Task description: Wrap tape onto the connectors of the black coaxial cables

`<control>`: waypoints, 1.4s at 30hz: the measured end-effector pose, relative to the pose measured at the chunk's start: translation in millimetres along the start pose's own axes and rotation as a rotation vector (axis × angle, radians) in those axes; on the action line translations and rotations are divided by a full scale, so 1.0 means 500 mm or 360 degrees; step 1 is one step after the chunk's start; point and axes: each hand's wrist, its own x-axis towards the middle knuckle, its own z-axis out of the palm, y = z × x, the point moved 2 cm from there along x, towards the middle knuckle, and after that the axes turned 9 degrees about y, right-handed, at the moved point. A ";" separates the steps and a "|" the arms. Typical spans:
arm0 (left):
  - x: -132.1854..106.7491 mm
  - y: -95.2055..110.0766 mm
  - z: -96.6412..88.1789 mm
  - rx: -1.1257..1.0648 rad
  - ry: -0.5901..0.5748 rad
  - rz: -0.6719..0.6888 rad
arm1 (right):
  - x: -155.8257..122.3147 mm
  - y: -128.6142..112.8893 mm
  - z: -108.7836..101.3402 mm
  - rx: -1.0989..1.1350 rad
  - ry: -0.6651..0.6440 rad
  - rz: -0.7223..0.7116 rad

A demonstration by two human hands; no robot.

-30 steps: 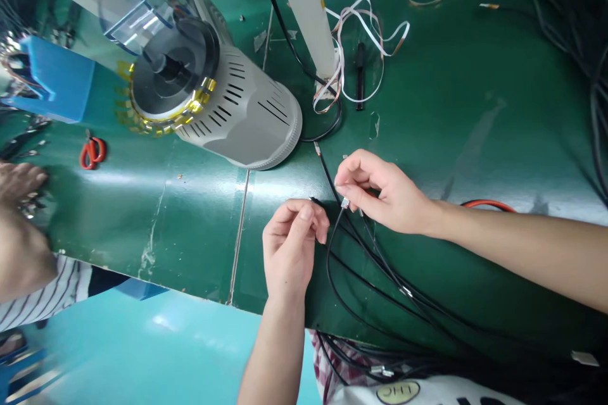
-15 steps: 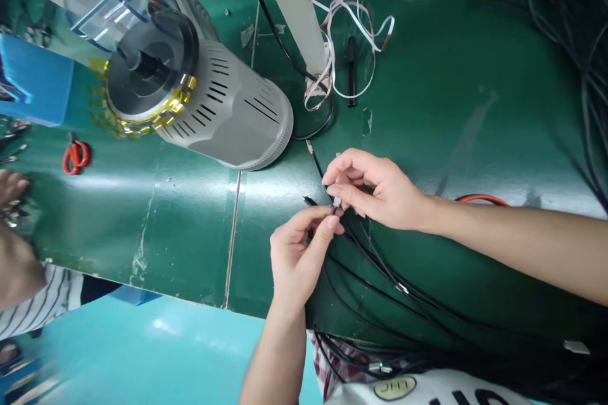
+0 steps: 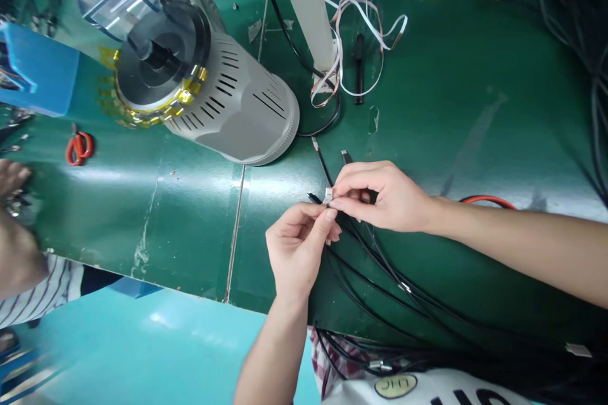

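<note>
My left hand (image 3: 300, 240) is closed, thumb against fingertips, pinching a small silvery cable connector (image 3: 328, 194) that pokes up above the thumb. From the right, my right hand (image 3: 380, 195) meets it, its thumb and index finger pinched on the connector's side. Several black cables (image 3: 380, 259) run from under both hands toward the lower right. Just beyond the fingers lie cable ends: a dark plug (image 3: 345, 155), a black tip (image 3: 313, 198) and an orange-and-silver tip (image 3: 315, 143). The cable part inside my fingers is mostly hidden.
A grey tape dispenser (image 3: 247, 107) with yellow tape stands at the left, near a white post (image 3: 306, 12). White wires (image 3: 365, 6) and a black pen (image 3: 359, 69) lie beyond. Red-handled cutters (image 3: 80, 147), a blue bin (image 3: 42, 69) and another person's hand (image 3: 14, 177) are far left.
My right hand's fingers have lowered and closed onto the connector, uncovering the dark plug behind. The whole view has shifted slightly.
</note>
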 end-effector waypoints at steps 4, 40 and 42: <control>-0.001 -0.001 0.004 0.0001 -0.0008 -0.0020 | -0.003 -0.005 0.003 -0.0067 -0.0052 -0.0019; 0.007 0.004 0.012 -0.0599 -0.0301 -0.0508 | -0.002 0.003 0.001 -0.0056 -0.0020 0.0181; 0.008 0.002 0.012 -0.0605 -0.0307 -0.0514 | -0.001 0.003 0.002 -0.0035 -0.0017 0.0160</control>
